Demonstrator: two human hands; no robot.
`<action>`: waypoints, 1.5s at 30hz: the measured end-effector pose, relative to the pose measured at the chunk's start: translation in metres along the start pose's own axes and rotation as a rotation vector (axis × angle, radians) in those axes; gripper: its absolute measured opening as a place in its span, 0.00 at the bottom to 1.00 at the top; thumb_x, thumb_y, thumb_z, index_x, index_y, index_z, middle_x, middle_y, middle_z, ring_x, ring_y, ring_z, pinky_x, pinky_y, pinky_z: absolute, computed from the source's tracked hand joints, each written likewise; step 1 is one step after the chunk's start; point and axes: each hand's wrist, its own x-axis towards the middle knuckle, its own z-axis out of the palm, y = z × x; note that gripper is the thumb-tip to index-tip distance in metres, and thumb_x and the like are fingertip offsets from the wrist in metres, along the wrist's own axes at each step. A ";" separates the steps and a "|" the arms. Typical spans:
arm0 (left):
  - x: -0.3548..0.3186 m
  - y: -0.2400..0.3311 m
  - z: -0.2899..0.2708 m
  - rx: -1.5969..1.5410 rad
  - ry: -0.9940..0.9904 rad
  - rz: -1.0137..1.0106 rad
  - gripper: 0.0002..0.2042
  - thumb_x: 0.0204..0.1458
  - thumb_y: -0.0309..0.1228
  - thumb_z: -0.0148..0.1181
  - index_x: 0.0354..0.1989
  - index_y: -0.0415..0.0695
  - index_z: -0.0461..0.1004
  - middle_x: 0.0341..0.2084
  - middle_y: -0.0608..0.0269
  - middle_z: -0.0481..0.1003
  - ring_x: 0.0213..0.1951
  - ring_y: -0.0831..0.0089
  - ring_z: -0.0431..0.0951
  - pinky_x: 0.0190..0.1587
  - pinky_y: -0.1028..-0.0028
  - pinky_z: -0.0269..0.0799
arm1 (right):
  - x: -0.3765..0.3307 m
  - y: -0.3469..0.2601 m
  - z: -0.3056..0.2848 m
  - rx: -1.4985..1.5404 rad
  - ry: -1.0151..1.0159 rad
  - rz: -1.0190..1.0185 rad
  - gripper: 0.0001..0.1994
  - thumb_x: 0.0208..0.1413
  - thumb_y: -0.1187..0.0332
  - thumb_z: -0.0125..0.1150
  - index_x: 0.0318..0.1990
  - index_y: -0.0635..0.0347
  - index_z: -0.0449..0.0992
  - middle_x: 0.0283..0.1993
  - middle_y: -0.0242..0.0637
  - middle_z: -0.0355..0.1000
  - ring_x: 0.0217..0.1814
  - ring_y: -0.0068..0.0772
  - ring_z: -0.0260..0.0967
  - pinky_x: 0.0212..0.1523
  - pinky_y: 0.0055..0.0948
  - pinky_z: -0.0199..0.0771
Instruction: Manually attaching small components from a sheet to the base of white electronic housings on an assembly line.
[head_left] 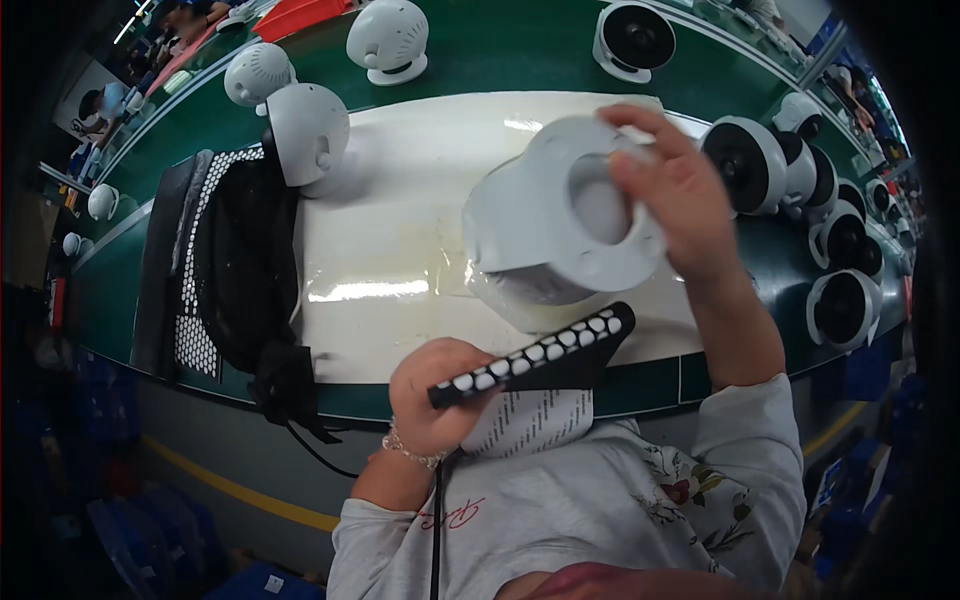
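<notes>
My right hand [685, 195] grips the round base of a white fan [530, 215], thumb and fingers over the rim of its ring. The fan is tipped so the base's underside with its round opening faces up; it is slightly blurred. Closer to my body, my left hand [435, 395] is closed on one end of a narrow black strip [545, 355] dotted with a row of white rounded spots. A printed white backing sheet [530, 425] hangs just below that strip, against my shirt.
Under the fan lies a pale work mat [370, 240] on the green table [500, 55]. Black sheets with white dots [200, 345] and a dark cloth bundle [245, 265] lie at left. More white fans stand at the back left [310, 130], far side [388, 40] and right [745, 165].
</notes>
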 end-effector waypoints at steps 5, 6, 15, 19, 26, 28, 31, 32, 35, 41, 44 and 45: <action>-0.004 0.006 0.008 -0.066 0.093 -0.020 0.07 0.33 0.17 0.62 0.23 0.37 0.71 0.19 0.59 0.72 0.22 0.68 0.72 0.25 0.75 0.66 | -0.020 -0.007 -0.020 -0.642 -0.016 -0.093 0.16 0.54 0.68 0.49 0.49 0.64 0.65 0.43 0.40 0.65 0.43 0.24 0.61 0.44 0.20 0.60; -0.007 0.006 0.009 -0.094 0.121 -0.032 0.08 0.32 0.16 0.62 0.22 0.37 0.71 0.19 0.59 0.72 0.21 0.69 0.71 0.24 0.75 0.65 | -0.029 -0.012 -0.021 -0.772 -0.029 -0.303 0.17 0.52 0.66 0.52 0.48 0.64 0.65 0.44 0.40 0.65 0.45 0.27 0.61 0.45 0.22 0.59; 0.004 0.019 0.025 0.075 0.038 0.065 0.08 0.33 0.18 0.62 0.24 0.40 0.72 0.18 0.61 0.71 0.20 0.68 0.70 0.24 0.74 0.63 | -0.063 -0.020 0.029 -0.789 -0.358 -0.732 0.11 0.36 0.73 0.63 0.32 0.61 0.74 0.38 0.36 0.70 0.40 0.37 0.68 0.36 0.30 0.66; 0.003 0.021 0.028 0.097 0.031 0.007 0.07 0.34 0.19 0.62 0.23 0.40 0.71 0.18 0.61 0.71 0.20 0.68 0.70 0.23 0.75 0.63 | -0.068 -0.007 0.023 -0.894 -0.321 -0.940 0.11 0.32 0.75 0.64 0.29 0.61 0.74 0.39 0.36 0.70 0.39 0.38 0.68 0.33 0.29 0.65; 0.006 0.022 0.026 0.145 -0.017 0.124 0.11 0.30 0.18 0.60 0.26 0.41 0.70 0.19 0.60 0.71 0.21 0.65 0.71 0.25 0.73 0.64 | -0.063 -0.013 0.030 -0.626 -0.248 -0.851 0.11 0.37 0.73 0.63 0.32 0.55 0.72 0.37 0.33 0.71 0.40 0.36 0.68 0.32 0.30 0.63; 0.007 0.022 0.028 0.164 -0.001 0.144 0.12 0.29 0.18 0.59 0.27 0.41 0.70 0.19 0.60 0.71 0.22 0.64 0.71 0.25 0.72 0.64 | -0.065 -0.010 0.032 -0.750 -0.357 -0.847 0.12 0.41 0.73 0.60 0.36 0.51 0.70 0.36 0.32 0.70 0.39 0.36 0.67 0.32 0.31 0.62; 0.005 0.019 0.027 0.205 -0.003 0.146 0.14 0.28 0.18 0.58 0.28 0.41 0.70 0.20 0.60 0.71 0.22 0.63 0.71 0.26 0.71 0.65 | -0.070 0.003 0.031 -0.768 -0.326 -1.118 0.14 0.42 0.73 0.58 0.39 0.50 0.68 0.37 0.32 0.70 0.37 0.35 0.67 0.31 0.29 0.60; 0.005 0.018 0.027 0.223 -0.026 0.132 0.14 0.27 0.18 0.59 0.28 0.41 0.70 0.20 0.59 0.71 0.22 0.63 0.71 0.26 0.71 0.65 | -0.069 0.001 0.029 -0.764 -0.331 -1.119 0.14 0.42 0.73 0.58 0.39 0.50 0.68 0.37 0.32 0.70 0.37 0.35 0.67 0.31 0.29 0.60; 0.007 0.019 0.026 0.221 -0.051 0.169 0.15 0.27 0.18 0.59 0.29 0.41 0.70 0.21 0.60 0.71 0.23 0.63 0.71 0.26 0.71 0.65 | -0.069 -0.005 0.027 -0.534 -0.501 -0.868 0.19 0.42 0.77 0.58 0.43 0.51 0.64 0.37 0.36 0.69 0.35 0.35 0.66 0.33 0.31 0.63; 0.005 0.013 0.030 0.269 -0.045 0.271 0.16 0.26 0.19 0.59 0.30 0.41 0.71 0.22 0.61 0.71 0.24 0.64 0.71 0.27 0.70 0.64 | -0.060 -0.016 0.040 -0.387 -0.452 -0.465 0.26 0.39 0.85 0.59 0.48 0.57 0.60 0.38 0.43 0.65 0.36 0.35 0.66 0.37 0.31 0.67; 0.008 0.016 0.032 0.304 -0.092 0.250 0.17 0.25 0.20 0.58 0.31 0.41 0.71 0.22 0.61 0.71 0.24 0.64 0.71 0.27 0.70 0.64 | -0.062 -0.021 0.035 -0.449 -0.469 -0.510 0.26 0.37 0.86 0.60 0.47 0.59 0.60 0.38 0.44 0.64 0.36 0.35 0.67 0.33 0.30 0.68; 0.010 0.018 0.031 0.300 -0.094 0.254 0.17 0.25 0.20 0.58 0.31 0.41 0.71 0.22 0.61 0.71 0.24 0.64 0.71 0.27 0.70 0.64 | -0.063 -0.018 0.032 -0.454 -0.466 -0.511 0.26 0.37 0.86 0.60 0.47 0.59 0.60 0.38 0.44 0.64 0.36 0.35 0.67 0.33 0.30 0.68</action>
